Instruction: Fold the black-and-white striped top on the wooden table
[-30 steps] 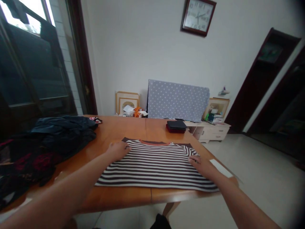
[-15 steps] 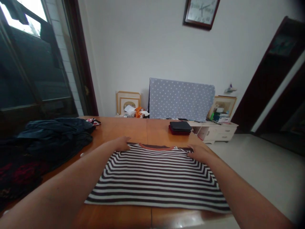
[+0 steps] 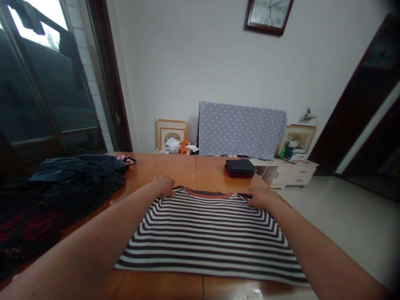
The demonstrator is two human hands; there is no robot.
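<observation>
A dark-and-white striped shirt (image 3: pixel 209 233) with a reddish collar lies flat on the wooden table (image 3: pixel 175 166) in front of me. My left hand (image 3: pixel 164 184) rests at the shirt's far left shoulder corner, fingers curled onto the fabric. My right hand (image 3: pixel 261 196) sits at the far right shoulder corner, its fingers likewise closed on the cloth. Both forearms stretch along the shirt's two sides.
A heap of dark clothes (image 3: pixel 71 179) covers the table's left part. A small folded dark stack (image 3: pixel 240 167) lies at the far right of the table. Behind stand a polka-dot covered object (image 3: pixel 240 130), picture frames (image 3: pixel 170 131) and a low cabinet (image 3: pixel 290 175).
Both hands have slid from the shirt's sides up to its far shoulder corners and closed on it. The view has moved closer over the table.
</observation>
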